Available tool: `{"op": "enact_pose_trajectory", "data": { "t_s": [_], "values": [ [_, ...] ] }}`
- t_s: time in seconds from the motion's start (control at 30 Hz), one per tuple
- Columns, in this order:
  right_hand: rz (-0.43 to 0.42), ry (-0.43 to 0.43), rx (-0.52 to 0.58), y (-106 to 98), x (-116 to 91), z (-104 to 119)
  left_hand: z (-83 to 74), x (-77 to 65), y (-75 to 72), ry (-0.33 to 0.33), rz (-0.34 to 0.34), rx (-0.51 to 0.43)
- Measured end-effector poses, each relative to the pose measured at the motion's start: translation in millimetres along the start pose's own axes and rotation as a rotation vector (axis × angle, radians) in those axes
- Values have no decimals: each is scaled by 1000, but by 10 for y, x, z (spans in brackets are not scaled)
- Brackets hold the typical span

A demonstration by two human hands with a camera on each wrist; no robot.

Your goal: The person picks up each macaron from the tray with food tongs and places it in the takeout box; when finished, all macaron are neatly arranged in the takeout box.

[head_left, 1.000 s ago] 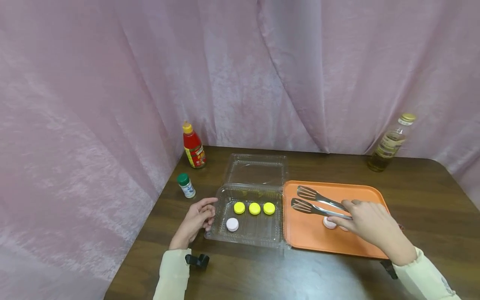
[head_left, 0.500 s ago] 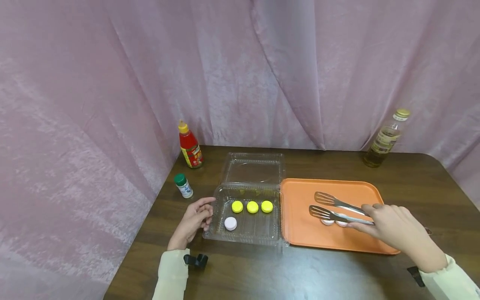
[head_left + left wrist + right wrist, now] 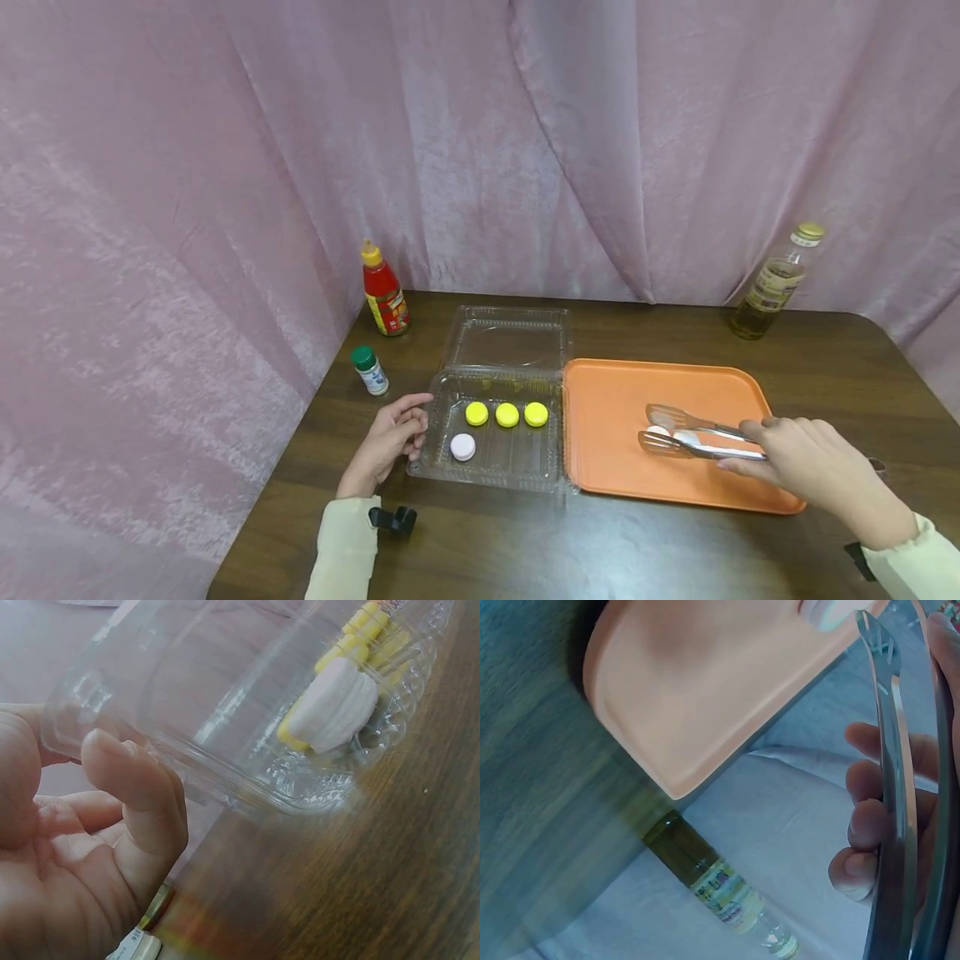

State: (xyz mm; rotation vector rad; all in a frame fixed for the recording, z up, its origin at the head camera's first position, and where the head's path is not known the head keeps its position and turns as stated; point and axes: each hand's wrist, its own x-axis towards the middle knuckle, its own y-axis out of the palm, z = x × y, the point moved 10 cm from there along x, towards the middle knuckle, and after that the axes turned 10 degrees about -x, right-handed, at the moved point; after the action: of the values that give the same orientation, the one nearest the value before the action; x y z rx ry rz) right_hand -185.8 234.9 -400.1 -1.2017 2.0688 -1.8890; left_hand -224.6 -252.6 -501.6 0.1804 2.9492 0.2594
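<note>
My left hand (image 3: 390, 440) pinches the left rim of a clear plastic container (image 3: 491, 477), finger and thumb at its edge in the left wrist view. The container's lid (image 3: 512, 333) lies back. Inside are several macarons: a row of yellow ones (image 3: 507, 415) and one pale pink macaron (image 3: 462, 447) in front. My right hand (image 3: 813, 462) grips metal tongs (image 3: 727, 452) over an orange tray (image 3: 607, 467). The slotted tips are spread, with two pale macarons (image 3: 686, 437) between them; whether they touch cannot be told. In the right wrist view a macaron (image 3: 829, 612) sits beside the tongs' tip.
A red sauce bottle (image 3: 386, 298) and a small green-capped shaker (image 3: 371, 372) stand left of the container. An oil bottle (image 3: 767, 293) stands at the back right, behind the tray. Pink curtains (image 3: 480, 150) hang along the brown table's (image 3: 525, 550) far edge.
My right hand has drawn the tongs rightward and toward me across the tray, and the tips now straddle the pale macarons. My left hand and the container have stayed put.
</note>
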Motion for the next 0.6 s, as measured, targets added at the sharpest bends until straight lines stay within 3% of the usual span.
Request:
{"op": "enact_pose_trajectory", "data": {
  "t_s": [0.27, 0.6],
  "values": [
    [-42, -40, 4, 27, 12, -11, 6, -7, 16, 1, 13, -20],
    [10, -39, 40, 110, 124, 47, 2, -1, -5, 5, 9, -11]
  ]
}}
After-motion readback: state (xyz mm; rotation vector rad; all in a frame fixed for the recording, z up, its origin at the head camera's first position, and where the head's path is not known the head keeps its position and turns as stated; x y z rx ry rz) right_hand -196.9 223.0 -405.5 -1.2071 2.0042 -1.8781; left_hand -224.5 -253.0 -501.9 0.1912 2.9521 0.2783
